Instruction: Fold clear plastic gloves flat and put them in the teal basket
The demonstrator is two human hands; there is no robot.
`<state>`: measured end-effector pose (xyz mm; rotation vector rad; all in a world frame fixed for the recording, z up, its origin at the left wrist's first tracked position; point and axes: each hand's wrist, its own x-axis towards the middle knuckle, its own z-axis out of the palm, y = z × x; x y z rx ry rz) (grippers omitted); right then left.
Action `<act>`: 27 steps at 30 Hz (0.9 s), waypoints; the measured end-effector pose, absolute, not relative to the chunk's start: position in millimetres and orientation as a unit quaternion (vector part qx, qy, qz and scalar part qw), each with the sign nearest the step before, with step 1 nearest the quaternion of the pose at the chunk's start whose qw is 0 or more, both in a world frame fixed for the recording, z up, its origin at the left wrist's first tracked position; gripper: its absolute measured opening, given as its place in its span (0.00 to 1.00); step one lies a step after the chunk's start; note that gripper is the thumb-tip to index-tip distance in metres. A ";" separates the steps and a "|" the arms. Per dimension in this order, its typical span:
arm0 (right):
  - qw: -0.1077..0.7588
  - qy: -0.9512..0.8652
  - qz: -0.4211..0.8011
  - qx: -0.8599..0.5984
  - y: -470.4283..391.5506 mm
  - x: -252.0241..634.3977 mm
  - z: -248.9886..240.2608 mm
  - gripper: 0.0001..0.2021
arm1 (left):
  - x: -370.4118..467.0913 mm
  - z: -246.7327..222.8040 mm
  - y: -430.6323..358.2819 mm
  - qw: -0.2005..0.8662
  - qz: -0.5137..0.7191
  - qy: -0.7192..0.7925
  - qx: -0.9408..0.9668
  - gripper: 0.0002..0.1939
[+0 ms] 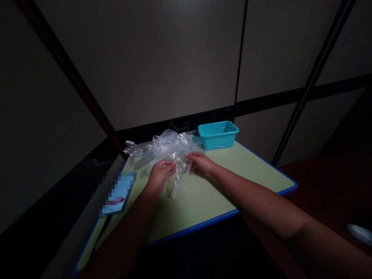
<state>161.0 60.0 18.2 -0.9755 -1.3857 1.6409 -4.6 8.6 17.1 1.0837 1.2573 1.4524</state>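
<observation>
Thin clear disposable plastic gloves [165,143] lie in a crumpled, shiny heap toward the back of the small table. My left hand [159,174] pinches a plastic glove [173,188] between thumb and fingers at the near side of the heap; part of it dangles below the fingertips. From the right, my right hand [202,162] has its curved fingers on the same clear plastic, with a small gap between the two hands. Where one glove ends and the heap begins is hard to make out.
A turquoise plastic basket [217,135] stands at the table's back right, beside the heap. On the left edge lies a phone-like device [119,195], partly blurred out. The pale yellow tabletop [203,201] has a blue rim. Cabinet-like panels [174,69] rise right behind it.
</observation>
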 end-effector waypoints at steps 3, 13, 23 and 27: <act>0.383 -0.559 0.620 -0.396 62.4 160.9 14.3 0.05 | -5.0 16.9 9.0 0.454 0.594 0.494 0.445 0.17; 0.388 -0.548 0.609 -0.422 68.7 162.6 11.6 0.05 | -11.8 17.8 12.0 0.498 0.611 0.496 0.365 0.07; 0.420 -0.500 0.619 -0.437 73.0 163.0 13.3 0.03 | -12.3 27.5 11.6 0.562 0.562 0.533 0.291 0.22; 0.413 -0.525 0.599 -0.442 71.2 163.7 11.6 0.14 | -7.3 26.0 7.8 0.541 0.546 0.539 0.345 0.10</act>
